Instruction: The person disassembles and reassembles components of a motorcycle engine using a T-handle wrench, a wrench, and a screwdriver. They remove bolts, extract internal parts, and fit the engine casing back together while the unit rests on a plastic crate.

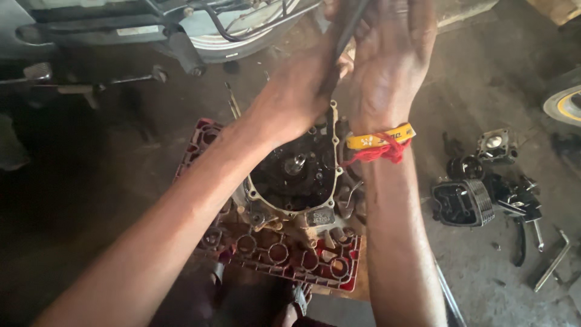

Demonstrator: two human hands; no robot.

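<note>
Dark slender metal rod (345, 42), stiff and probably oily, stands upright between both palms above the open grey engine crankcase (293, 175) on a red plastic crate (284, 254). Left hand (296, 91) and right hand (387, 66) press together around it; mid-shaft hold suits best.

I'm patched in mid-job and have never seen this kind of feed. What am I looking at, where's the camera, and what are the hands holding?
One picture, from a camera on the person's head, looking down at their own bare hands. The left hand and right hand are raised together around a thin dark tool; which hand grips it is unclear. Below them an opened engine case, its gears showing, sits on a red crate on the floor. At right lie a cylinder, smaller engine parts and an L-shaped key. A motorcycle stands at top.
</note>
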